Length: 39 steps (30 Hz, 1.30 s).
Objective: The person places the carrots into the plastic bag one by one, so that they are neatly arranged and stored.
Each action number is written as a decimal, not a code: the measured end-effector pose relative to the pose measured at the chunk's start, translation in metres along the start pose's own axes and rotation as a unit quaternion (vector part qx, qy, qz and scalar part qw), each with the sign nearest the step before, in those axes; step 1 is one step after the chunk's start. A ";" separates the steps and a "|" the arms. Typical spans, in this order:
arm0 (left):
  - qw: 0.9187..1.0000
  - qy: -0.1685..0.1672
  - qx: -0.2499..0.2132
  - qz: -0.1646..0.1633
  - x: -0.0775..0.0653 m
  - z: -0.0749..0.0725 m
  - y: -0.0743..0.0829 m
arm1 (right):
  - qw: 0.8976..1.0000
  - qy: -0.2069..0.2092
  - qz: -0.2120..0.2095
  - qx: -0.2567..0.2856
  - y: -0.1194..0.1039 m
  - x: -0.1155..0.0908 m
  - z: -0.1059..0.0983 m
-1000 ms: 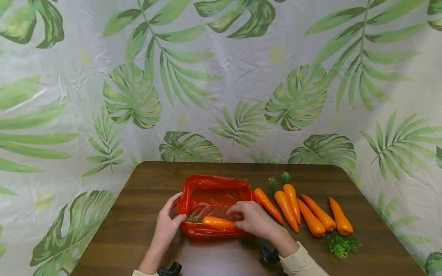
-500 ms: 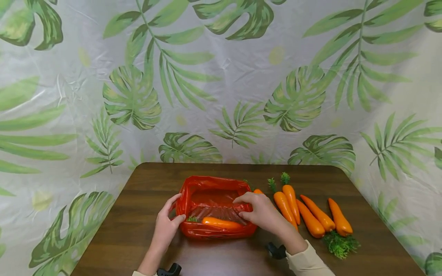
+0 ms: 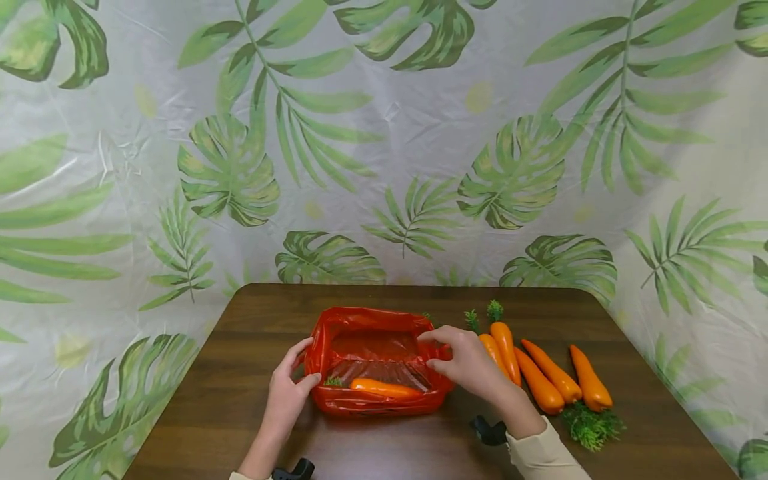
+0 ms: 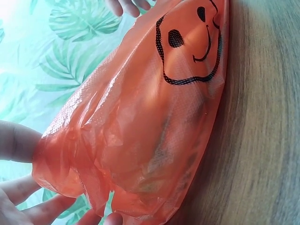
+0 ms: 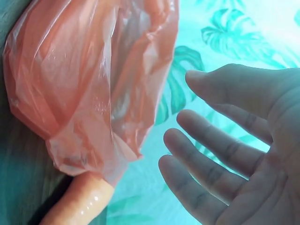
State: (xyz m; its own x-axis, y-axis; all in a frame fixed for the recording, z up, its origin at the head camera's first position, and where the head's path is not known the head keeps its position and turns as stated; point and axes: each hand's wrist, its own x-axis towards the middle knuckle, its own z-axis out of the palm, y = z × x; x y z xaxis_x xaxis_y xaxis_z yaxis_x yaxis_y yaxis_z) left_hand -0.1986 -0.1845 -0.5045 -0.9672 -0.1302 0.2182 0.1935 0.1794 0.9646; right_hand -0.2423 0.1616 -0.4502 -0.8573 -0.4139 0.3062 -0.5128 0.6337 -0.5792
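Observation:
A red plastic bag (image 3: 372, 403) sits with its mouth spread wide on the table. One orange carrot (image 3: 384, 387) with a green top lies inside along the near wall. At the bag's left rim my left hand (image 3: 287, 393) holds the plastic between thumb and fingers; in the left wrist view the fingers (image 4: 42, 208) overlap the bag's edge, and a black smiling face is printed on its side. My right hand (image 3: 471, 363) is over the bag's right end, holding nothing. Its fingers (image 5: 201, 173) are spread and slightly bent, apart from the plastic in the right wrist view.
Several carrots (image 3: 549, 373) lie right of the bag on the dark wooden table (image 3: 198, 413), some with green tops (image 3: 594, 423) toward me. Another carrot (image 5: 79, 199) shows beside the bag in the right wrist view. A leaf-patterned sheet (image 3: 384, 133) hangs behind.
My right hand has let go of the carrot in the bag and moved right, up to the bag's right rim. The left hand stays at the left rim.

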 end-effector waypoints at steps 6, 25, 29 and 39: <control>1.000 0.001 0.012 0.008 0.003 0.000 0.004 | 1.000 0.016 0.008 -0.011 0.002 0.001 -0.006; 1.000 0.013 0.022 -0.016 0.001 0.000 0.001 | 0.997 0.040 0.051 -0.043 0.035 -0.014 -0.018; 1.000 0.011 0.015 -0.020 0.001 0.000 -0.001 | 0.997 0.037 0.064 -0.036 0.044 -0.017 -0.017; 1.000 0.012 0.009 -0.017 0.000 0.000 -0.002 | 0.994 0.039 0.097 -0.041 0.061 -0.019 -0.011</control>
State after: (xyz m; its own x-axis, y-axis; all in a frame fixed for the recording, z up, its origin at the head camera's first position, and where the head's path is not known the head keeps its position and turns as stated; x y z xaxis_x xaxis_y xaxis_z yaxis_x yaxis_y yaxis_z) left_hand -0.1994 -0.1846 -0.5063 -0.9690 -0.1594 0.1888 0.1572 0.1916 0.9688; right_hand -0.2574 0.2155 -0.4827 -0.9394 -0.2295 0.2547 -0.3376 0.7488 -0.5704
